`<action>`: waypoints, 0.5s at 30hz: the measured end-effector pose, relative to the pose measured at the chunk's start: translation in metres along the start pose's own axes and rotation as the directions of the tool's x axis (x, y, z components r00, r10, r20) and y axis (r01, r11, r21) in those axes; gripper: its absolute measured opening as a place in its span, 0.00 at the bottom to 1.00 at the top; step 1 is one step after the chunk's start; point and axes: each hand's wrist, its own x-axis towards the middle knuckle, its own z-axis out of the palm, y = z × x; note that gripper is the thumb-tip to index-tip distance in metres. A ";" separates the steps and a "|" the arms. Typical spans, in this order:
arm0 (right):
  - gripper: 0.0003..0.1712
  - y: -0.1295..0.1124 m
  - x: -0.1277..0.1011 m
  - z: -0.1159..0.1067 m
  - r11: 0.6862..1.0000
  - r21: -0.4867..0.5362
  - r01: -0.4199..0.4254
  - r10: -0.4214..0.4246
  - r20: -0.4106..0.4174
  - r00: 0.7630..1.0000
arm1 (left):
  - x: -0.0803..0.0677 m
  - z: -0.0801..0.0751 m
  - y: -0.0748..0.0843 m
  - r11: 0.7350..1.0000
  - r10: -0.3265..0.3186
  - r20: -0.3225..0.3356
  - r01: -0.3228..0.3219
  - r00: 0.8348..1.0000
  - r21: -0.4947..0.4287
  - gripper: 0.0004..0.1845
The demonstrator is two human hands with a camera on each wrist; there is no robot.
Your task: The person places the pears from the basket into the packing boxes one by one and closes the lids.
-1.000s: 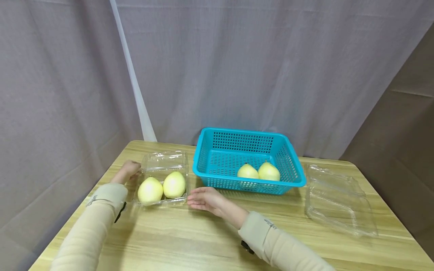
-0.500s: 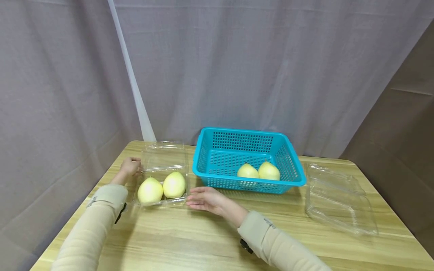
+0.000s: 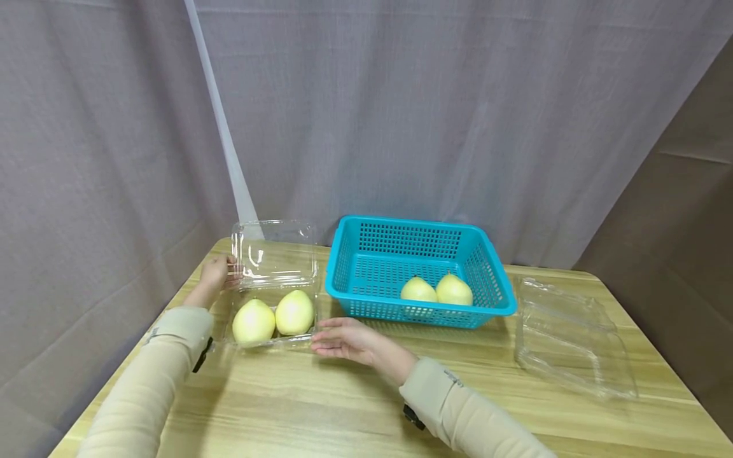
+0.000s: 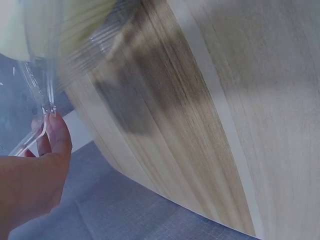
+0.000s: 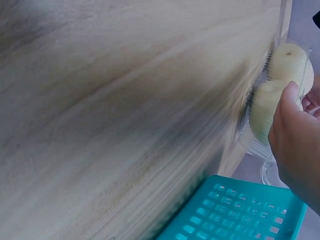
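A clear plastic clamshell box (image 3: 275,343) on the left of the table holds two pale yellow pears, one left (image 3: 254,322) and one right (image 3: 294,312). Its lid (image 3: 275,251) stands raised along the back edge. My left hand (image 3: 215,272) is at the lid's left side. In the left wrist view, thumb and fingers (image 4: 59,132) pinch the thin plastic edge. At the box's front right corner, my right hand (image 3: 349,341) rests with its fingers extended against the side. The right wrist view shows its thumb (image 5: 287,102) beside the nearer pear.
A blue perforated basket (image 3: 366,308) stands at the back middle, close to the box's right side. Inside it, two more pears (image 3: 455,289) sit at the front right. Another clear plastic box (image 3: 572,343) lies on the right of the table. Grey curtain (image 3: 401,114) hangs behind.
The lid has swung up from lying low to standing higher behind the pears. My left hand has moved slightly up and left with it. My right hand has barely moved.
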 end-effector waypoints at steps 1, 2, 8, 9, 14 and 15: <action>0.29 0.000 0.000 0.000 1.000 0.003 0.001 -0.001 0.002 1.000 | -0.009 0.005 0.006 1.000 0.009 0.002 -0.009 1.000 -0.010 0.17; 0.29 0.001 0.000 0.000 1.000 0.006 0.002 -0.002 0.005 1.000 | -0.021 0.011 0.014 1.000 0.004 -0.002 -0.004 1.000 0.001 0.20; 0.30 0.003 -0.002 0.002 1.000 -0.008 0.010 -0.010 0.042 0.999 | -0.074 0.038 0.052 0.986 -0.056 -0.036 0.061 0.998 0.155 0.36; 0.30 0.003 -0.002 0.002 1.000 -0.010 0.014 -0.013 0.044 0.999 | -0.079 0.040 0.055 0.981 -0.058 -0.023 0.061 0.998 0.183 0.38; 0.29 0.001 -0.003 0.002 1.000 0.001 0.013 -0.013 0.030 0.999 | -0.084 0.039 0.063 0.964 -0.064 0.094 0.037 0.993 0.262 0.50; 0.29 0.000 -0.003 0.002 1.000 0.001 0.014 -0.014 0.028 1.000 | -0.083 0.038 0.063 0.967 -0.069 0.112 0.039 0.991 0.253 0.51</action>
